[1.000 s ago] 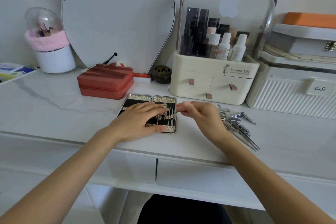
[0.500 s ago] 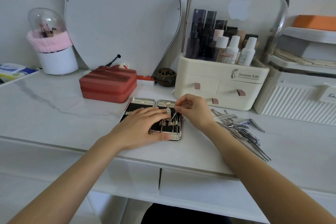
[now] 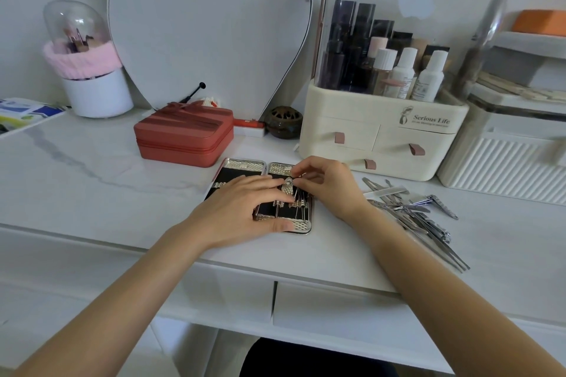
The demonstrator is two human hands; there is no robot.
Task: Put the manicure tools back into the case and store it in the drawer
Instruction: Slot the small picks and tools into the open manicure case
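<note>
1. Case (image 3: 245, 166) lies open flat on the desk (image 3: 92, 180), two halves side by side, black lining, silver mesh ends. Long axis of each half runs 12 to 6 o'clock, hinge down the middle.
2. Left hand (image 3: 242, 208) rests flat on the case, fingers straight, pointing toward 2 o'clock, pressing across the hinge onto the right half. Nothing grasped; it pins the case down.
3. Right hand (image 3: 324, 184) sits at the 1 o'clock corner of the case, thumb and forefinger pinched on a small silver tool (image 3: 288, 181) at the top of the right half. Grip is clenched on that piece; exact tool type too small to tell.
4. Several thin tools already sit in the right half's loops, lined up 12 to 6 o'clock, just beside the left fingertips.
5. Loose tools (image 3: 410, 214) lie in a pile on the desk at 3 o'clock from the case, just past the right wrist. Most point from 10 to 4 o'clock, so not aligned with the slots.
6. Key relation: pile lies on the right hand's side, well apart from the left hand. Right hand is nearer, so it likely fetches while the left holds the case.
7. Judgement: each tool needs turning to the 12 to 6 o'clock axis before sliding under a loop.
8. Drawer (image 3: 333, 306) front is under the desk edge at 6 o'clock, closed. Many tools still out.
</note>
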